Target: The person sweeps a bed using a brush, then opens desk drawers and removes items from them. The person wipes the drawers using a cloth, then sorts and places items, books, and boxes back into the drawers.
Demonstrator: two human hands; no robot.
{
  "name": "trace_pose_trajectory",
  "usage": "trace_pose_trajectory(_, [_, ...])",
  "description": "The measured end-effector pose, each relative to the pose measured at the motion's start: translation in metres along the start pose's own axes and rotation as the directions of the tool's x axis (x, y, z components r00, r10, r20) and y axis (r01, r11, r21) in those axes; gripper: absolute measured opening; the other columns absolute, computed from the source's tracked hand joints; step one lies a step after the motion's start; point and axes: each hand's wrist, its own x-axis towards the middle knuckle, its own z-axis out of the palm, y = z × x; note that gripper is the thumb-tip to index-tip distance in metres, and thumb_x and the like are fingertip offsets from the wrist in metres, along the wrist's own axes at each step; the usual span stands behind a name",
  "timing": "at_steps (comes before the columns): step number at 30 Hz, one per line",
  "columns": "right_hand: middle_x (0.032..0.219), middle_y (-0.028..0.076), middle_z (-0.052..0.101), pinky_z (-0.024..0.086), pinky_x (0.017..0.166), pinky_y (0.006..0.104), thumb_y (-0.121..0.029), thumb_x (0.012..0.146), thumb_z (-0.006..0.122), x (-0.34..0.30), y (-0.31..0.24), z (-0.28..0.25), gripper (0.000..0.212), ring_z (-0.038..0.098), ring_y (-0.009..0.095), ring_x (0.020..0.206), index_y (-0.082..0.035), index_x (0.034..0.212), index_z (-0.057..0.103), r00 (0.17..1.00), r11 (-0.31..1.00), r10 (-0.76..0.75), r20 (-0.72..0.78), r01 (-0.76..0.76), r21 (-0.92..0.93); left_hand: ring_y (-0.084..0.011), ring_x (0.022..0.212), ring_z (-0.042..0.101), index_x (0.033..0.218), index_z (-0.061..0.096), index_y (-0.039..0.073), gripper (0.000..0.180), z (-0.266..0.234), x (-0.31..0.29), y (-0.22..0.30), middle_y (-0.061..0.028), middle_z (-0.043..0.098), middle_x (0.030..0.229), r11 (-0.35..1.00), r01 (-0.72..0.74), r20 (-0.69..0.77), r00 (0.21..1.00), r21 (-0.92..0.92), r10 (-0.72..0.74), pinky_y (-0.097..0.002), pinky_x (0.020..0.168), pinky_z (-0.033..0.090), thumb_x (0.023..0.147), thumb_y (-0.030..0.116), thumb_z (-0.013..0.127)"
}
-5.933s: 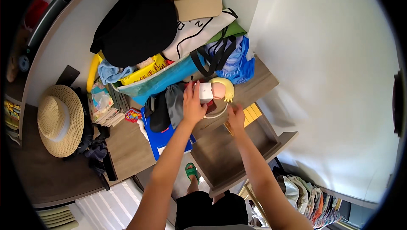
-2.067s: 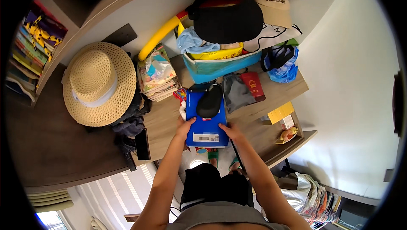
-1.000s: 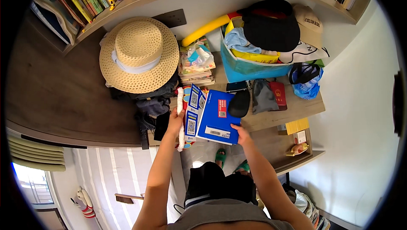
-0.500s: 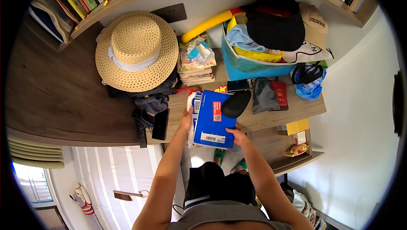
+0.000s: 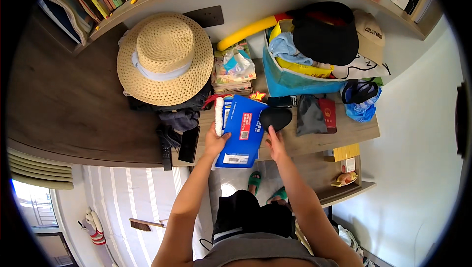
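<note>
My left hand (image 5: 216,143) is closed on the left edge of a blue flat cardboard envelope (image 5: 241,141), its thumb lying across the front. The envelope is tilted and bears a red label and a white barcode label. Along its left edge a white fluffy strip (image 5: 219,115) sticks up by my fingers. My right hand (image 5: 276,144) is off the envelope, fingers stretched toward a smooth black rounded object (image 5: 276,119); a fingertip meets or overlaps its lower edge. I cannot tell what kind of thing the black object is.
On the desk (image 5: 314,141) stand a straw hat (image 5: 164,45) over clothes, stacked booklets (image 5: 233,87) and a blue bag (image 5: 295,85) with caps. A grey pouch (image 5: 310,114), a dark red booklet (image 5: 328,114) and a phone (image 5: 189,144) lie nearby. A drawer (image 5: 339,188) is open at right.
My right hand has let go of the envelope's right edge and moved up to the black object. The envelope has shifted left, and my left thumb now lies over its front.
</note>
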Motion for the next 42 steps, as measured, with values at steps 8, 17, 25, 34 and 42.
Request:
trace_pose_trajectory(8, [0.14,0.011,0.027,0.03,0.1,0.0403,-0.053,0.075,0.064,0.012,-0.012,0.011,0.094,0.029,0.024,0.129,-0.01,0.141,0.013,0.965,0.97,0.228,0.127,-0.237,0.062,-0.0135,0.087,0.058,0.111,0.049,-0.001,0.042,-0.04,-0.009,0.045,-0.0094,0.062,0.099,0.961,-0.273,-0.106,0.955,0.033,0.275,-0.026,0.079,0.046,0.072,-0.006,0.065])
trace_pose_trajectory(17, [0.108,0.001,0.057,0.042,0.087,0.0251,0.004,0.074,0.064,-0.017,-0.032,0.048,0.047,0.053,0.011,0.099,-0.008,0.117,0.049,0.917,0.982,-0.165,0.362,0.188,-0.028,-0.0125,0.087,0.058,0.105,0.055,-0.002,0.035,-0.043,-0.021,0.031,-0.0065,0.062,0.098,0.985,-0.135,0.047,0.989,-0.112,0.141,-0.0268,0.08,0.046,0.073,-0.001,0.069])
trace_pose_trajectory(25, [0.103,0.002,0.057,0.041,0.084,0.0254,0.009,0.073,0.054,-0.033,-0.041,0.041,0.042,0.054,0.012,0.093,-0.004,0.112,0.049,0.838,0.875,-0.441,0.323,0.481,-0.052,-0.0157,0.095,0.055,0.113,0.048,0.0,0.048,-0.029,-0.009,0.007,-0.0055,0.058,0.104,0.979,-0.158,0.16,0.971,-0.127,0.177,-0.0308,0.086,0.044,0.07,-0.003,0.07])
trace_pose_trajectory(34, [0.085,0.002,0.063,0.044,0.075,0.0247,0.003,0.072,0.056,-0.022,-0.01,0.021,0.027,0.057,0.011,0.081,-0.002,0.098,0.059,0.926,0.837,-0.34,0.163,0.377,-0.397,-0.015,0.083,0.058,0.098,0.058,0.001,0.029,-0.012,-0.008,-0.035,-0.0053,0.063,0.092,0.98,-0.161,0.118,0.978,-0.117,0.174,-0.0286,0.077,0.046,0.072,0.005,0.072])
trace_pose_trajectory(42, [0.086,-0.001,0.063,0.045,0.074,0.0235,0.001,0.075,0.063,-0.022,-0.002,-0.018,0.017,0.057,0.009,0.08,-0.002,0.092,0.062,0.864,0.716,-0.387,0.324,0.502,-0.484,-0.0131,0.082,0.057,0.097,0.059,0.001,0.028,0.0,-0.022,-0.03,-0.0035,0.063,0.089,0.987,-0.156,0.171,0.972,-0.041,0.16,-0.0284,0.074,0.047,0.072,0.005,0.072])
